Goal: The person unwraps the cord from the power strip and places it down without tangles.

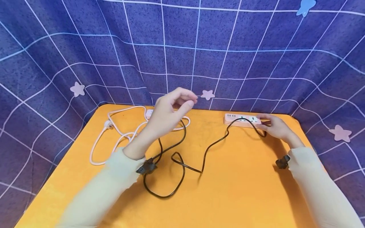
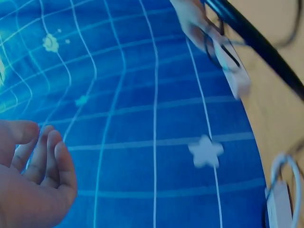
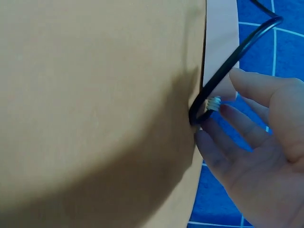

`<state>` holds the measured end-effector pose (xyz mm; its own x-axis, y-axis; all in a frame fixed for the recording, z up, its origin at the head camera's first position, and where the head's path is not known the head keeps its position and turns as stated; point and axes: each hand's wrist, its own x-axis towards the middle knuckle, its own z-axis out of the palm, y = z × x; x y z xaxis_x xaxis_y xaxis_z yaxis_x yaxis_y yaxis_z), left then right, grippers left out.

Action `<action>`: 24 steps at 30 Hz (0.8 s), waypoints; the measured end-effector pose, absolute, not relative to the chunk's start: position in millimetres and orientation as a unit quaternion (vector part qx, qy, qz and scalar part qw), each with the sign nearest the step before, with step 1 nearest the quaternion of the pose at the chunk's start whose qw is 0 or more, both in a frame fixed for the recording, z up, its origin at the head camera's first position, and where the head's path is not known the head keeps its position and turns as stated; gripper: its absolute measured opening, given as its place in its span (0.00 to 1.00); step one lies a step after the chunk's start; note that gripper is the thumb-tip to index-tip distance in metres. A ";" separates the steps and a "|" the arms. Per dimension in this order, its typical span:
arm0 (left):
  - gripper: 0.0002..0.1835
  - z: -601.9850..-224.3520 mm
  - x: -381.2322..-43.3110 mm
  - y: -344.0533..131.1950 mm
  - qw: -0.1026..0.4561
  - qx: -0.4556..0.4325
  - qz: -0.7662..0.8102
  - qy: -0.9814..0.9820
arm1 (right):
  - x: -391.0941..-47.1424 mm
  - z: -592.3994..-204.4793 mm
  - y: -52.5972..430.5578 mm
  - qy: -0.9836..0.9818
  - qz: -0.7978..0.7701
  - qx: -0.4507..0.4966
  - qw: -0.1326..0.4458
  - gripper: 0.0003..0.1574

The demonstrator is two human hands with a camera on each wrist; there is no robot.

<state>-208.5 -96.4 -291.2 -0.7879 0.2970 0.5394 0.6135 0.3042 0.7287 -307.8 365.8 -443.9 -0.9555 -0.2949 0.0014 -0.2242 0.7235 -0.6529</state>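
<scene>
A pink power strip [image 1: 240, 123] with white sockets lies along the table's back edge at the right. My right hand [image 1: 273, 126] grips its right end, thumb and fingertips around the corner. Close to those fingertips, a black cord [image 3: 228, 64] bends back by a pale ribbed sleeve [image 3: 213, 103] at the strip's end. It loops over the strip and runs left across the table. My left hand [image 1: 171, 110] is raised over the back left with loosely curved fingers, holding nothing. Behind it, a second power strip [image 1: 149, 114] is partly hidden.
A white cord [image 1: 97, 164] with a plug [image 1: 108, 124] lies in loops on the left of the orange table [image 1: 233, 190]. Black cord loops [image 1: 163, 197] lie near the left forearm. A blue gridded curtain [image 1: 214, 60] with star shapes hangs behind. Small cameras are on both wrists.
</scene>
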 end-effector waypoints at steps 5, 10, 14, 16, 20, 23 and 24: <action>0.07 -295.5 -206.8 -134.7 0.176 -0.263 -0.466 -0.826 | -290.8 -431.4 373.5 0.937 -0.308 -0.161 0.029 0.36; 0.08 -300.5 -204.5 -171.9 0.192 -0.232 -0.417 -0.857 | -267.1 -412.5 374.4 0.937 -0.293 -0.187 -0.035 0.33; 0.10 -308.8 -202.8 -202.9 0.196 -0.204 -0.384 -0.879 | -247.1 -397.7 373.2 0.938 -0.274 -0.194 -0.086 0.34; 0.10 -313.2 -200.6 -218.7 0.204 -0.189 -0.366 -0.888 | -237.8 -390.6 371.9 0.938 -0.269 -0.196 -0.099 0.34; 0.11 -320.8 -194.0 -248.2 0.237 -0.161 -0.324 -0.902 | -222.2 -379.1 369.5 0.940 -0.250 -0.198 -0.120 0.36; 0.11 -324.6 -189.2 -267.0 0.267 -0.148 -0.291 -0.907 | -211.4 -372.5 369.1 0.944 -0.232 -0.194 -0.132 0.38; 0.11 -325.5 -188.1 -272.7 0.276 -0.145 -0.281 -0.907 | -207.9 -370.9 369.4 0.945 -0.227 -0.191 -0.135 0.39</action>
